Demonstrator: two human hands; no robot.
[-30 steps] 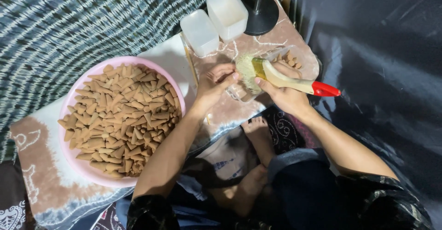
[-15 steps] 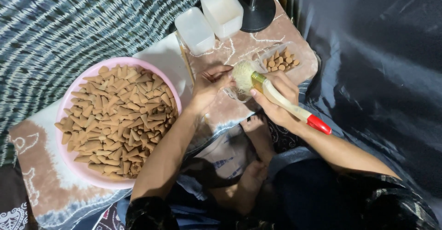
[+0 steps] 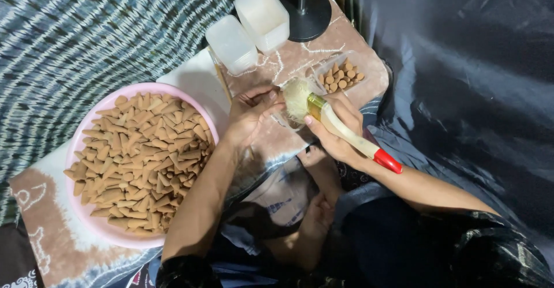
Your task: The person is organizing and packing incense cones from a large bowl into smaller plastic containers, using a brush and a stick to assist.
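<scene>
The right hand [image 3: 337,129] was closed around the wooden handle of a paintbrush [image 3: 337,123], its pale bristles pointing toward the left hand [image 3: 248,113]. The left hand was curled, fingertips pinched at the bristles' edge; what they held, I could not tell. A clear tray [image 3: 323,66] of small brown cones [image 3: 339,77] sat just beyond the brush. A pink basin [image 3: 95,221] heaped with cones lay beside the left forearm.

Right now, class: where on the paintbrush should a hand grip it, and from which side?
Grip the paintbrush on its pale wooden handle, just behind the gold band, coming from the red-tipped end. The handle is long and bare there; the right hand already wraps it so.
</scene>
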